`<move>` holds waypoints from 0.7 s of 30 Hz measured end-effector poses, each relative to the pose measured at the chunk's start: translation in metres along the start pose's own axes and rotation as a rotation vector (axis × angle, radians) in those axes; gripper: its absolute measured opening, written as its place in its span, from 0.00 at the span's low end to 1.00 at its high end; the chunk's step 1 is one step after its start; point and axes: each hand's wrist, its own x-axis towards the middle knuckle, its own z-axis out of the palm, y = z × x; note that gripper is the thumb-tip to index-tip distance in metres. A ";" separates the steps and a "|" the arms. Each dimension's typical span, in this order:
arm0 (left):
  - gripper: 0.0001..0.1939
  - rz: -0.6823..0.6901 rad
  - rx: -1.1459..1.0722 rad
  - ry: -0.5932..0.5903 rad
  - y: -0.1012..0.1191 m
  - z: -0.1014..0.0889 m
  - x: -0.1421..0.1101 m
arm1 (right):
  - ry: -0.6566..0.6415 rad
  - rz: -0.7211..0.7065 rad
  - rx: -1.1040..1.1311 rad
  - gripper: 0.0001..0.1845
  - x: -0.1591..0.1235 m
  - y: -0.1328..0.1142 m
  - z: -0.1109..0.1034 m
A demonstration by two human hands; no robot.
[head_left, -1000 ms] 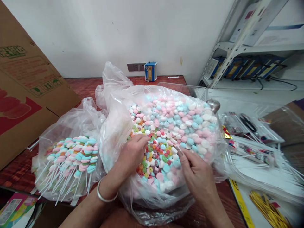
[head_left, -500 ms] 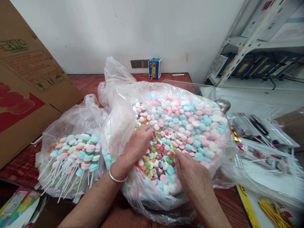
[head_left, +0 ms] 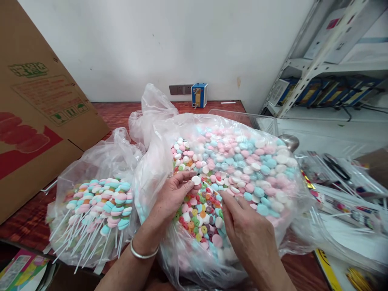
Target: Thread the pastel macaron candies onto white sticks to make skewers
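Observation:
My left hand [head_left: 176, 194], with a bangle at the wrist, pinches a round white marshmallow [head_left: 196, 180] between thumb and fingers. My right hand [head_left: 245, 222] is closed on a thin white stick [head_left: 211, 188], whose end points toward the marshmallow without touching it. Both hands are over a large clear plastic bag [head_left: 154, 161] full of pink, white and blue marshmallows [head_left: 242, 161]. Small ring-shaped gummies [head_left: 197, 222] in several colours lie among them, below the hands. To the left, a second bag [head_left: 91, 161] holds finished-looking marshmallow skewers [head_left: 103, 198] on white sticks.
A cardboard box [head_left: 39, 121] stands at the left. At the back are a small blue device [head_left: 199, 95] and wall sockets [head_left: 180, 89]. On the right are a metal scoop [head_left: 289, 142], scissors [head_left: 336, 166], packed sticks and a white shelf rack [head_left: 318, 64].
My left hand has come up out of the candies with a white marshmallow pinched in it. My right hand keeps the stick nearly in place. The view has tilted slightly upward.

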 end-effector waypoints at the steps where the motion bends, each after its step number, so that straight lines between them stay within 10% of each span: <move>1: 0.22 -0.007 -0.049 0.004 -0.001 0.000 0.000 | 0.038 -0.015 0.013 0.15 -0.001 -0.001 0.000; 21: 0.21 0.051 -0.212 0.130 -0.010 -0.002 0.005 | -0.053 0.213 0.519 0.10 0.080 -0.011 0.048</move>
